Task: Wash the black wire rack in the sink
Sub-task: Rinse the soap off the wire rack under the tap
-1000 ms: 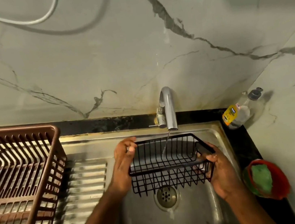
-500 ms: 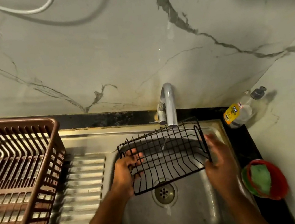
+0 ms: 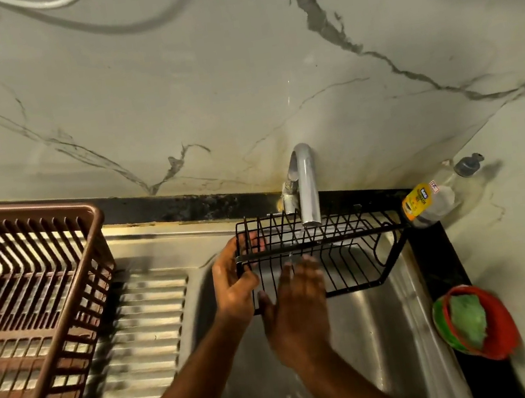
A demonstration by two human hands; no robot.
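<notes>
1. The black wire rack [image 3: 332, 249] is held above the steel sink [image 3: 391, 332], just under the spout of the tap [image 3: 306, 186], and is turned so its long side runs left to right.
2. A thin stream of water falls from the tap onto the rack's upper bars.
3. The left hand [image 3: 233, 287] grips the rack at its left end, fingers curled round the wires there and the thumb on the near side.
4. The right hand [image 3: 299, 315] is at the near face of the rack, left of its middle, fingers straight and close together, pointing up against the wires; motion blur makes it unclear whether they press or only touch.
5. A brown plastic dish basket [image 3: 34, 315] sits on the ribbed draining board [image 3: 145, 333] to the left of the sink.
6. A clear soap bottle [image 3: 429, 199] with a yellow label lies tilted at the far right corner of the dark counter.
7. A red bowl [image 3: 495, 328] holding a green scrub pad [image 3: 468, 318] stands on the counter to the right of the sink, nearer the person.
</notes>
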